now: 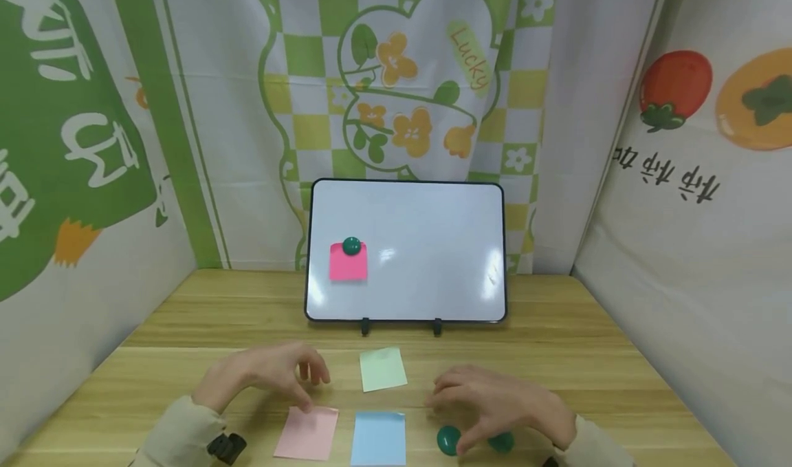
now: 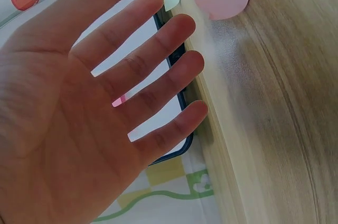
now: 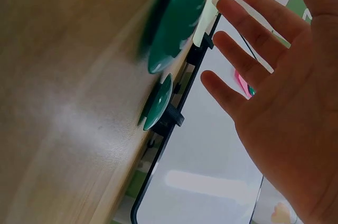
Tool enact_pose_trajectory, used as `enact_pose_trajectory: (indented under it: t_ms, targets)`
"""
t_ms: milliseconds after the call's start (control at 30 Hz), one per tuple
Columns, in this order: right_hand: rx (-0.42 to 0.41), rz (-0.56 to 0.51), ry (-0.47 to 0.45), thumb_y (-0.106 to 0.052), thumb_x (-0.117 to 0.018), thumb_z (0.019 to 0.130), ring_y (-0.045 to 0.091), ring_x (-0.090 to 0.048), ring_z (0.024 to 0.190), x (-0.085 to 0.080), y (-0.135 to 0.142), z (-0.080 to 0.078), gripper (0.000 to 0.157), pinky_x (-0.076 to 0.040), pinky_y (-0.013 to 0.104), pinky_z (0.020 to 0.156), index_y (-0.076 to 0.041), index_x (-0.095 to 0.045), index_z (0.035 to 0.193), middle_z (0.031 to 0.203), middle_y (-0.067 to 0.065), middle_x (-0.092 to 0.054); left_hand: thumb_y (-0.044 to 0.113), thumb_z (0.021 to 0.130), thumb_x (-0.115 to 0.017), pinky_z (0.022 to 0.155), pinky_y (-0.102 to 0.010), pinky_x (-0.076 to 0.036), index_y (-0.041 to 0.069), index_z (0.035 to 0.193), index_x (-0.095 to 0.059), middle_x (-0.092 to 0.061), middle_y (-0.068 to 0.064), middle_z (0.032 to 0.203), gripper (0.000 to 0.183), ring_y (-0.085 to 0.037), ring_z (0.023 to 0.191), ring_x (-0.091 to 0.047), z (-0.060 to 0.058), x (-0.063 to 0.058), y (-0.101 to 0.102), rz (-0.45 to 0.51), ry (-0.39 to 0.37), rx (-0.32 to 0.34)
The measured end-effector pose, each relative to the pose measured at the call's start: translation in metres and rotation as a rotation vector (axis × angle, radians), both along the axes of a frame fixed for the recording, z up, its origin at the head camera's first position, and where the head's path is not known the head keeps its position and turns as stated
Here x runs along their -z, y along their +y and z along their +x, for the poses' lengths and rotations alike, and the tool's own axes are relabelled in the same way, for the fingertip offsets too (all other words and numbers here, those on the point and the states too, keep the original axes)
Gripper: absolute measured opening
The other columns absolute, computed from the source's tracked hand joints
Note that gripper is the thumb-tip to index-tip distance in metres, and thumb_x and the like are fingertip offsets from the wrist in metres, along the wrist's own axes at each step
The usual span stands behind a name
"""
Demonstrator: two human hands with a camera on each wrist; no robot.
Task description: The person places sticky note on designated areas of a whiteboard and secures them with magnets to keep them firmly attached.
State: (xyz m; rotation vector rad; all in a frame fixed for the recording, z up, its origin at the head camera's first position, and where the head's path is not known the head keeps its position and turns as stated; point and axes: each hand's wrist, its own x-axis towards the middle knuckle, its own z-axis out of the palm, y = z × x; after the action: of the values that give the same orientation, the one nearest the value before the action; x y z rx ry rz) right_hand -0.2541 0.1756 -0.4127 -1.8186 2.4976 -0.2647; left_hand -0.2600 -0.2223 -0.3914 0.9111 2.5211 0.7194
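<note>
My left hand point(image 1: 278, 372) hovers just behind a light pink sticky note point(image 1: 307, 436), its thumb close to the note's far edge. In the left wrist view its fingers point(image 2: 153, 52) are spread and hold nothing. Over two round green magnets my right hand point(image 1: 495, 402) is held palm down, the thumb beside the left magnet point(image 1: 448, 441); whether they touch is unclear. The other magnet point(image 1: 502, 443) is partly hidden under that hand. The right wrist view shows loosely extended fingers point(image 3: 227, 94) with nothing in them. Between the hands lie a light blue note point(image 1: 379, 439) and a pale green note point(image 1: 383, 369).
A black-framed whiteboard point(image 1: 427, 247) stands on small black feet point(image 1: 437, 327) toward the back of the wooden table point(image 1: 544, 343). On its left side, a green magnet point(image 1: 351, 246) holds a hot pink note point(image 1: 348, 266). Printed curtains point(image 1: 680, 247) surround the table.
</note>
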Motion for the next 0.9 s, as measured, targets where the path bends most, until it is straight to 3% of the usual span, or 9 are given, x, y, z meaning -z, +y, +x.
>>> enact_pose_trajectory:
  t_ms: [300, 700, 900]
  targets:
    - [-0.026, 0.025, -0.066, -0.056, -0.065, 0.078, 0.005, -0.045, 0.115, 0.0011, 0.0016, -0.0003, 0.064, -0.041, 0.027, 0.097, -0.024, -0.052, 0.132, 0.126, -0.012, -0.052, 0.022, 0.070, -0.080, 0.067, -0.024, -0.047, 0.019, 0.095, -0.069, -0.064, 0.003, 0.087, 0.028, -0.014, 0.080, -0.058, 0.0006, 0.0021, 0.0006, 0.004, -0.085, -0.013]
    - [-0.046, 0.062, -0.146, -0.049, -0.067, 0.080, 0.002, -0.044, 0.112, 0.0009, 0.0008, -0.0011, 0.055, -0.041, 0.022, 0.094, -0.027, -0.055, 0.129, 0.120, -0.013, -0.053, 0.014, 0.067, -0.079, 0.059, -0.021, -0.045, 0.015, 0.086, -0.070, -0.062, 0.003, 0.073, 0.021, -0.008, 0.066, -0.054, 0.0017, 0.0060, -0.0004, 0.026, -0.123, 0.007]
    - [-0.069, 0.057, -0.131, -0.046, -0.068, 0.080, 0.000, -0.043, 0.108, 0.0028, 0.0002, -0.0017, 0.051, -0.040, 0.018, 0.092, -0.028, -0.057, 0.127, 0.117, -0.015, -0.054, 0.013, 0.065, -0.080, 0.057, -0.018, -0.044, 0.013, 0.081, -0.070, -0.061, 0.007, 0.068, 0.019, -0.003, 0.062, -0.052, 0.0027, 0.0070, -0.0012, 0.029, -0.108, 0.028]
